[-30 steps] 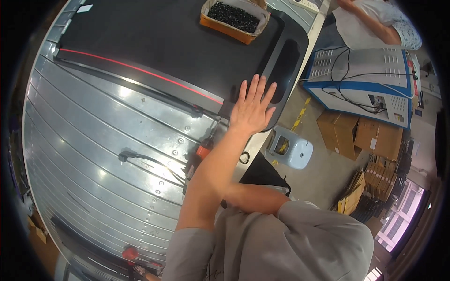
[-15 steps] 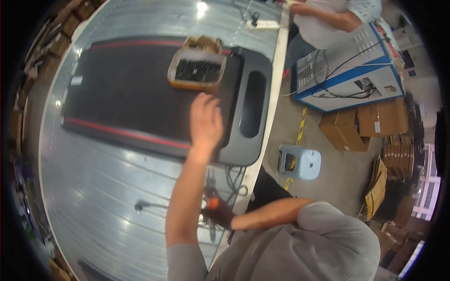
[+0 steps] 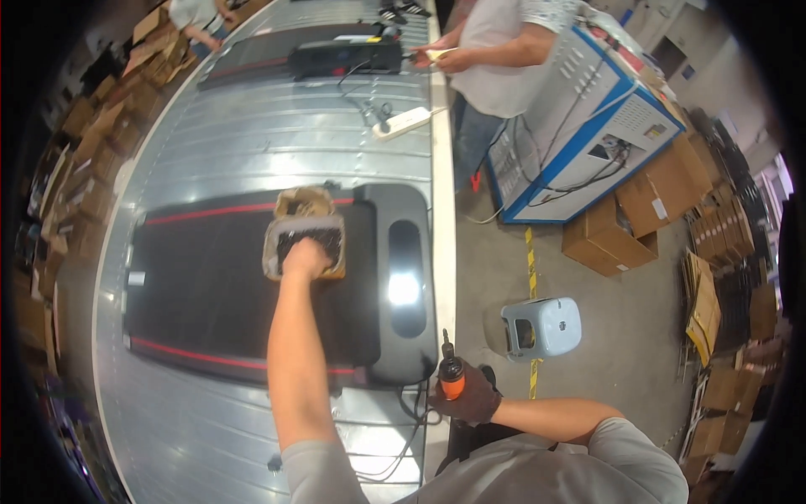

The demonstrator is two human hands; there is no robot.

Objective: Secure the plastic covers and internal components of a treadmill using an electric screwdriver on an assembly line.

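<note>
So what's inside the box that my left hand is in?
Small dark pieces show inside the box, too small to identify. Your left hand covers part of them, so whatever lies beneath it, and the box's bottom, can't be seen.

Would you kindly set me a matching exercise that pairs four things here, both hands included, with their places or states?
1. bare left hand
2. dark-gloved right hand
3. pale blue plastic stool
4. long white power strip

A. on the grey floor
B. holding the orange-and-black power driver
C. on the silvery metal table
D. inside the open tan box

Pairs: 1-D; 2-B; 3-A; 4-C
</note>
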